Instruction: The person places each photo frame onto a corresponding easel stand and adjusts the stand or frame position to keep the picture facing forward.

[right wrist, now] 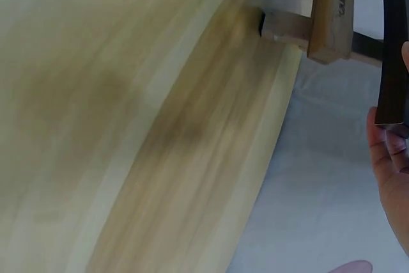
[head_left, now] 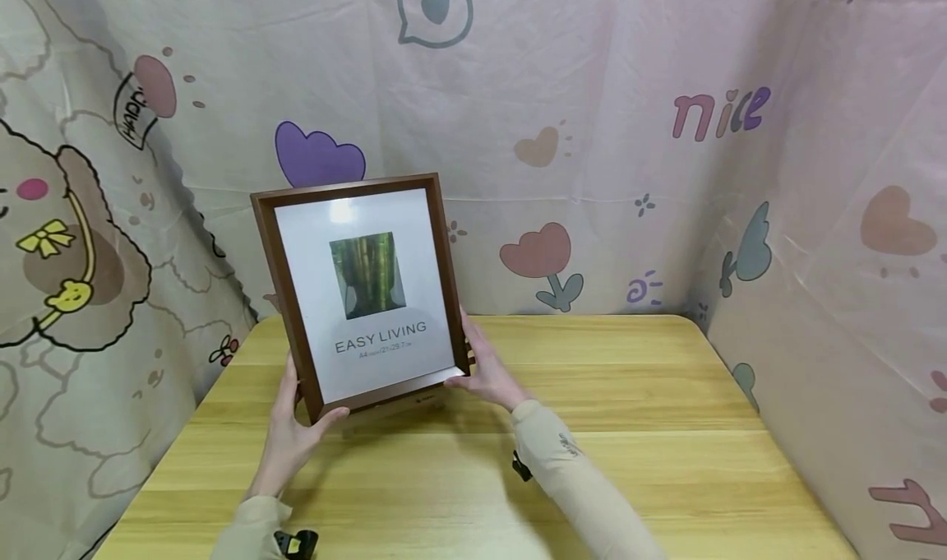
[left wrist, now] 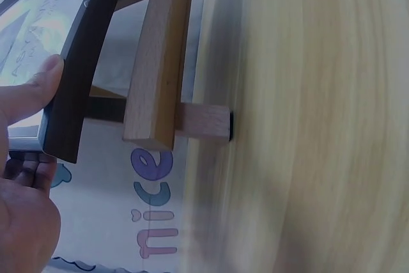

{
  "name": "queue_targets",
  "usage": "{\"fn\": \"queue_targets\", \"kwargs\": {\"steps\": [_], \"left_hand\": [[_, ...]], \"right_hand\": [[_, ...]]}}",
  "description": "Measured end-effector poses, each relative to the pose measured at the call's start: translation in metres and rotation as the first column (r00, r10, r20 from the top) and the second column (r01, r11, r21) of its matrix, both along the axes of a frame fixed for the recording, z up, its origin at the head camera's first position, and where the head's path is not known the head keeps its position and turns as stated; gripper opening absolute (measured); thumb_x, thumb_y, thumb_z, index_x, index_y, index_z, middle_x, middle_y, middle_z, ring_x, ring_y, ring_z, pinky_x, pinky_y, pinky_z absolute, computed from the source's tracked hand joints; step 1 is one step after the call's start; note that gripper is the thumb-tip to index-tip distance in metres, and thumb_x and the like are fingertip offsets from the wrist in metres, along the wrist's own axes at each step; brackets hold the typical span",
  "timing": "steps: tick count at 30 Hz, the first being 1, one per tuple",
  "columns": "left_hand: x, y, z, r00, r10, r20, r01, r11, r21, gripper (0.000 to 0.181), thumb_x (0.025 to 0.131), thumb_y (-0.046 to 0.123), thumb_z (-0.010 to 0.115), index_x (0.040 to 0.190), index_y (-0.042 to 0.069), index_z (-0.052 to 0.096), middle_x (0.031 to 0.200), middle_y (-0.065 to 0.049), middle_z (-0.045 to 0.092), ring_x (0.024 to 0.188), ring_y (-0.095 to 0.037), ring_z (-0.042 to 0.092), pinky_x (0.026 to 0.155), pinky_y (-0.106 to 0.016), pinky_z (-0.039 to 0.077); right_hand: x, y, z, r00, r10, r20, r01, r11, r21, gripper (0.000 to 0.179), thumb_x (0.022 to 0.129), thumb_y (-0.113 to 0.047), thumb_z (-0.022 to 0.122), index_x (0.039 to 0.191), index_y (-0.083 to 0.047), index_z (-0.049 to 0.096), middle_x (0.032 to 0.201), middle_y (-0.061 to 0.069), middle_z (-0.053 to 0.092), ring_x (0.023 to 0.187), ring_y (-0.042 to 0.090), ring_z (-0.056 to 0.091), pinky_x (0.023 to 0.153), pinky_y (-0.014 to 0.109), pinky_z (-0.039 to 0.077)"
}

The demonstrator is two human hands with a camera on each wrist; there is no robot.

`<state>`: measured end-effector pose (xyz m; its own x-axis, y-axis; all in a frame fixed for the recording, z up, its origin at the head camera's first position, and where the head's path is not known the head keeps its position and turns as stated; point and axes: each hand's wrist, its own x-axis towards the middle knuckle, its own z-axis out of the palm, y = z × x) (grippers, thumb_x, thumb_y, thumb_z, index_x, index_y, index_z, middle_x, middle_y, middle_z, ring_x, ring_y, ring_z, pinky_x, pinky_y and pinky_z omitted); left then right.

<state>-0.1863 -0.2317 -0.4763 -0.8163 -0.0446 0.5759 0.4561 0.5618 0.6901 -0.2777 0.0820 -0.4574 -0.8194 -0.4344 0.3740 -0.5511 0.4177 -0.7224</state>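
Note:
A brown picture frame (head_left: 370, 297) with a white "EASY LIVING" insert is tilted, its lower left corner lower than the right. My left hand (head_left: 288, 445) grips that lower left corner, thumb over the front edge and fingers underneath and behind. At the lower right corner my right hand (head_left: 491, 375) holds the frame, fingers along its side and thumb near the bottom edge. Below is a wooden easel, mostly hidden in the head view; its ledge bar (left wrist: 156, 75) shows in the left wrist view, a gap between it and the frame. Lettering marks the ledge (right wrist: 332, 17) in the right wrist view.
The easel's feet (left wrist: 204, 121) stand on a light wood-grain table (head_left: 629, 428). Patterned cloth (head_left: 629, 132) hangs behind the table and along both sides. Dark straps with small devices (head_left: 297, 543) are worn at the wrists over pale sleeves (head_left: 577, 486).

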Motion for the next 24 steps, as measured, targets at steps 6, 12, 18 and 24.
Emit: {"fn": "queue_targets", "kwargs": {"steps": [6,12,18,24], "left_hand": [[0.000,-0.006,-0.004,1.000,0.019,0.012,-0.019,1.000,-0.019,0.127,0.073,-0.002,0.087,0.164,0.025,0.003,0.168,-0.015,0.021,0.132,0.022,0.026,0.102,0.007,0.027],[-0.001,-0.008,-0.007,0.999,0.036,0.018,-0.035,0.999,-0.030,0.126,0.073,0.000,0.087,0.164,0.025,0.003,0.166,-0.020,0.024,0.130,0.021,0.027,0.101,0.007,0.026],[-0.003,-0.010,-0.011,0.999,0.039,0.012,-0.039,0.999,-0.026,0.127,0.072,-0.002,0.087,0.164,0.024,0.004,0.162,-0.026,0.029,0.126,0.022,0.029,0.100,0.007,0.027],[-0.002,-0.010,-0.013,0.999,0.043,0.012,-0.042,0.999,-0.028,0.125,0.074,-0.001,0.086,0.164,0.023,0.004,0.163,-0.025,0.029,0.131,0.018,0.029,0.100,0.007,0.026]], "right_hand": [[-0.002,-0.008,-0.005,1.000,0.001,-0.019,-0.001,1.000,-0.010,0.126,0.074,-0.001,0.086,0.164,-0.020,0.001,0.167,0.017,0.021,0.147,0.037,0.035,0.120,0.052,0.038],[-0.002,-0.013,-0.010,1.000,0.004,-0.027,-0.005,0.999,-0.042,0.127,0.073,0.003,0.085,0.164,-0.023,0.000,0.166,0.018,0.022,0.146,0.039,0.036,0.121,0.055,0.035],[-0.004,-0.018,-0.015,1.000,0.007,-0.017,-0.007,0.999,-0.041,0.127,0.073,0.003,0.085,0.164,-0.026,0.000,0.165,0.018,0.023,0.146,0.037,0.036,0.121,0.055,0.035],[-0.006,-0.020,-0.017,1.000,0.004,-0.003,-0.004,0.999,-0.033,0.126,0.074,0.004,0.085,0.164,-0.024,0.002,0.163,0.017,0.026,0.144,0.033,0.037,0.122,0.051,0.034]]}}
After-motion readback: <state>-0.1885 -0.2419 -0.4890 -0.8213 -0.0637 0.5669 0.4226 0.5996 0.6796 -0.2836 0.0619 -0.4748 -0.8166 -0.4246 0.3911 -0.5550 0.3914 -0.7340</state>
